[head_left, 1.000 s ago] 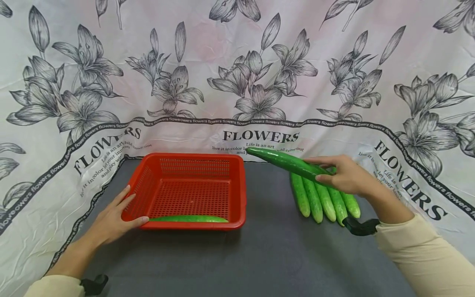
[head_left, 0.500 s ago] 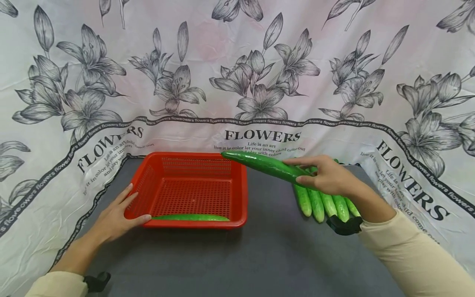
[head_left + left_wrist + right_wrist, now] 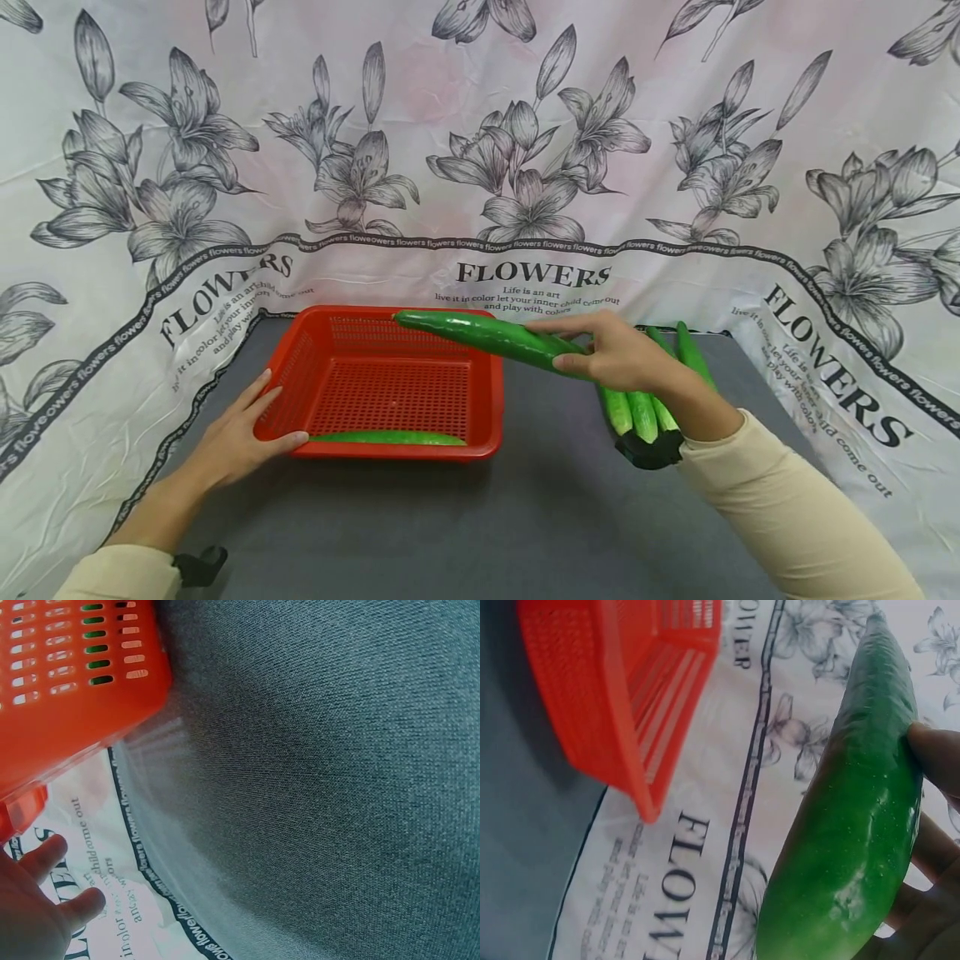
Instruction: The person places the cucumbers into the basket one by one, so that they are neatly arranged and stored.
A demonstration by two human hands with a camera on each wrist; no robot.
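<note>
Moved since the earlier frames: one cucumber (image 3: 480, 331), together with my right hand (image 3: 611, 350), both shifted leftward; its far tip, then right of the basket, now shows over the basket's back part.

Item, right fingers: pinching that cucumber near its rear end, thumb on the near side, the others across the far side; it points left from my fingertips, slightly raised at the tip, shiny and dark green.

Item, left hand (image 3: 236, 437): fingers spread and fairly straight along the outside of the basket's left wall, thumb at the front left corner; how firmly they press, I cannot tell. Unmoved.

Item, red basket (image 3: 405, 452): perforated, just right of my left fingers, left of and below my right ones; position unchanged.

Item, second cucumber (image 3: 390, 437): inside the basket along its front wall, right of my left thumb.

Item, row of cucumbers (image 3: 642, 412): on the grey table (image 3: 450, 533), below and right of my right fingers, partly hidden by my forearm; count uncertain.

Meaning, as I judge it: the carry is well advanced, the held cucumber clear of the row and partly above the basket, not yet down in it.
</note>
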